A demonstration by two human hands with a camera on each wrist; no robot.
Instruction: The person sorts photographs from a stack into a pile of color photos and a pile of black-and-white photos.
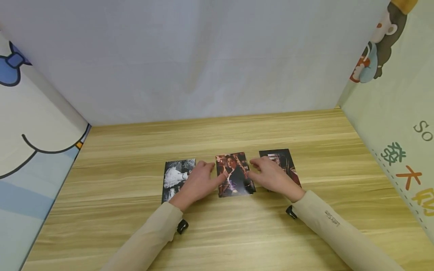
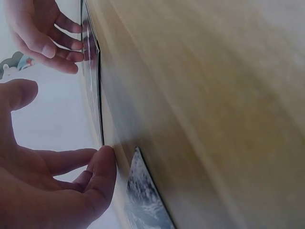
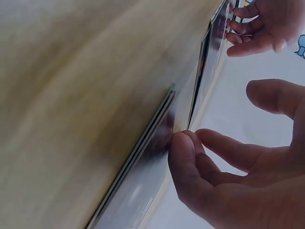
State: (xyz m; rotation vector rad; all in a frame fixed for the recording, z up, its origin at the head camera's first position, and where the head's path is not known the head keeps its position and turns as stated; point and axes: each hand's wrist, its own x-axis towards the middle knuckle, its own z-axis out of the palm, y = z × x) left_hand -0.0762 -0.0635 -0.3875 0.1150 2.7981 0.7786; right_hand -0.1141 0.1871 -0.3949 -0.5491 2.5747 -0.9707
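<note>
The left hand [image 1: 199, 180] and right hand [image 1: 271, 176], fingers relaxed and slightly bent, flank a glossy rectangular colour photo [image 1: 235, 181] lying flat on the streaked wood-grain desk [image 1: 230, 237]. A black-and-white photo [image 1: 173, 178] lies to its left, a dark photo [image 1: 284, 159] with layered edges to its right.

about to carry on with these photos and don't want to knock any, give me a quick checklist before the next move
1. Middle photo face up on the table: ok.
2. Left hand and right hand at opposite sides of it: ok.
3. Left photo and right photo apart from it: ok.
4. Outer photos fully visible: not ok; in the head view, hands partly cover both.
5. Firm hold on the middle photo: cannot tell.
</note>
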